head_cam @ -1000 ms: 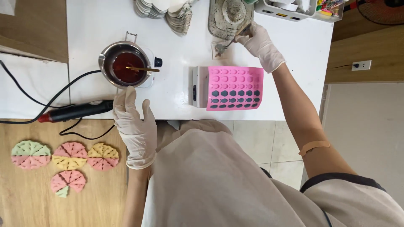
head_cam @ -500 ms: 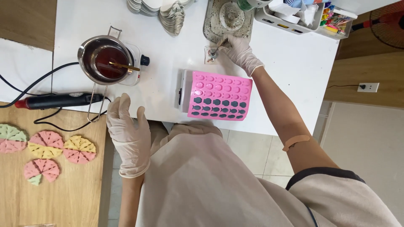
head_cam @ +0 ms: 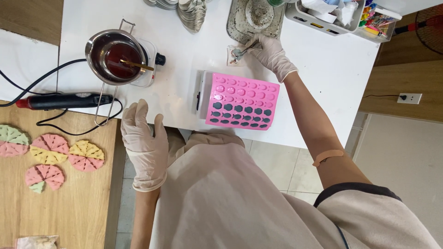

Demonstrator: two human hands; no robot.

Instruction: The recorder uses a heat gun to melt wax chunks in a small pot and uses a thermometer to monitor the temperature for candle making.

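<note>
From the camera on my head, looking straight down, my right hand [head_cam: 271, 54] is stretched across the white tabletop [head_cam: 323, 78], and its gloved fingers [head_cam: 256, 44] are pinched closed around a small metal spoon [head_cam: 239, 52]. The spoon's bowl sits over a little square pad [head_cam: 233, 56] at the near edge of a speckled grey tray [head_cam: 240, 23]. Just below that hand lies the pink silicone mould [head_cam: 240, 101], its nearer rows filled dark, its farther rows pale. My left hand [head_cam: 144, 143], also gloved, hangs flat with fingers spread apart and holding nothing, over the tabletop's near edge, close to my apron. Farther left a metal melting pot [head_cam: 110, 54] of dark red liquid stands on a small white burner, a stick resting in it. A black heat tool [head_cam: 64, 100] lies beside it. Coloured fan-shaped pieces [head_cam: 50, 154] rest on the wooden surface [head_cam: 69, 207].
</note>
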